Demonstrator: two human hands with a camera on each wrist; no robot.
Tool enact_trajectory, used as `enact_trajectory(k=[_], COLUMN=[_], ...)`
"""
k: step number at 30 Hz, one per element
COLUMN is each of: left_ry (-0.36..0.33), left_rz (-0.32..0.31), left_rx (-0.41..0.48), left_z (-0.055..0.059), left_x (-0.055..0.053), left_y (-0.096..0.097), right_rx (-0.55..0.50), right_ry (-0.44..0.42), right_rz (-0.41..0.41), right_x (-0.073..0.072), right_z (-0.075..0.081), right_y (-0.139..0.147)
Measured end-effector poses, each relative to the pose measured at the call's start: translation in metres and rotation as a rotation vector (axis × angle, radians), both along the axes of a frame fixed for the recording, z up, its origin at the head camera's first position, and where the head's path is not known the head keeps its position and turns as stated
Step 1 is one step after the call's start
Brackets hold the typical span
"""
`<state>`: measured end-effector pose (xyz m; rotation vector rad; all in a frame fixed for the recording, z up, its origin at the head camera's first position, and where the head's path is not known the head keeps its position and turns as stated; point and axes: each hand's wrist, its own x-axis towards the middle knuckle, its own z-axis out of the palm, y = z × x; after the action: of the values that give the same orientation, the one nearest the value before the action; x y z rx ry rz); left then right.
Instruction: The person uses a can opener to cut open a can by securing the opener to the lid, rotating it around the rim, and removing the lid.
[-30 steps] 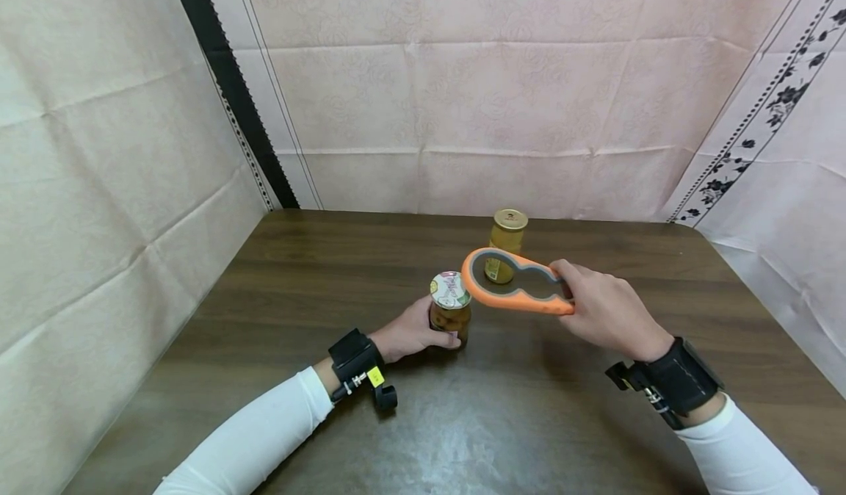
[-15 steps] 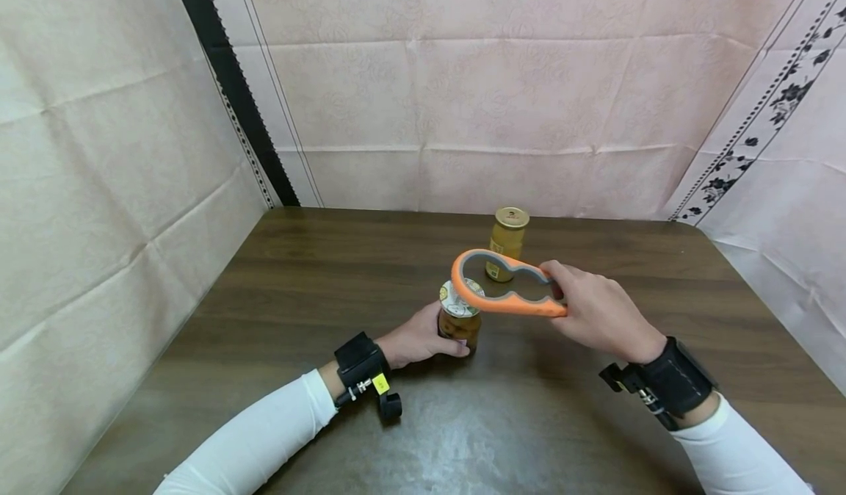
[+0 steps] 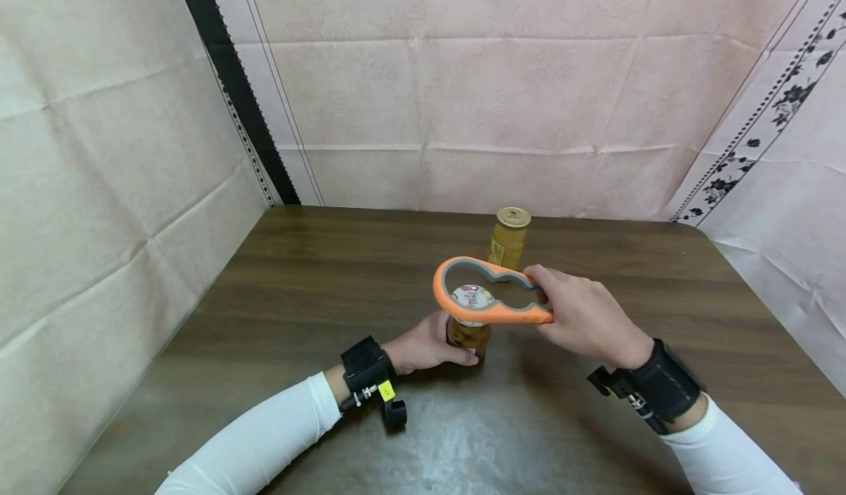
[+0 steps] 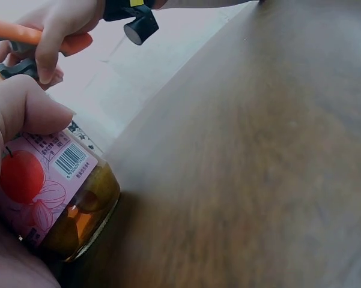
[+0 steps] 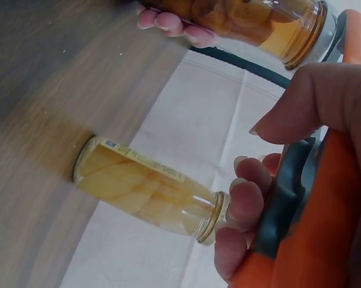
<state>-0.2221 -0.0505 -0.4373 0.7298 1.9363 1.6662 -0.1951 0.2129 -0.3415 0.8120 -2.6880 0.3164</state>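
Note:
My left hand [image 3: 432, 344] grips a glass jar of dark fruit [image 3: 471, 337] around its body; a pink label with a red fruit and a barcode shows in the left wrist view. The jar's patterned white lid [image 3: 473, 296] is framed by the wide loop of an orange and grey jar opener [image 3: 496, 314]. My right hand [image 3: 588, 311] holds the opener by its two handle ends, thumb on one side and fingers on the other. In the right wrist view, the opener's loop end lies close to the lid, partly hidden behind the thumb.
A taller jar of yellow fruit with a gold lid [image 3: 513, 217] stands upright behind the opener, its lower part overlapped by it in the head view. The brown wooden table [image 3: 330, 260] ends at a cloth-covered wall [image 3: 529, 113] at the back.
My right hand has brought the opener left and slightly down, from beside the dark fruit jar to around its lid. My left hand has shifted slightly right with the jar.

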Motion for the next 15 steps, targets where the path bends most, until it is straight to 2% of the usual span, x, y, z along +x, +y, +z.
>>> enact_trajectory(k=[12,14,15], left_ry=[0.005,0.015,0.027], left_rz=[-0.076,-0.081,-0.107], left_rx=[0.038,0.054,0.090], left_z=[-0.0003,0.0003,-0.0002], left_x=[0.0056,0.0058,0.0044], left_y=[0.0080,0.0086,0.0100], right_rx=[0.003,0.005,0.005], right_ry=[0.036,0.048,0.052], right_rz=[0.053,0.064,0.068], right_x=[0.0039,0.0045,0.0048], right_z=[-0.0010,-0.0012,-0.0012], right_y=[-0.0073,-0.0080,-0.0083])
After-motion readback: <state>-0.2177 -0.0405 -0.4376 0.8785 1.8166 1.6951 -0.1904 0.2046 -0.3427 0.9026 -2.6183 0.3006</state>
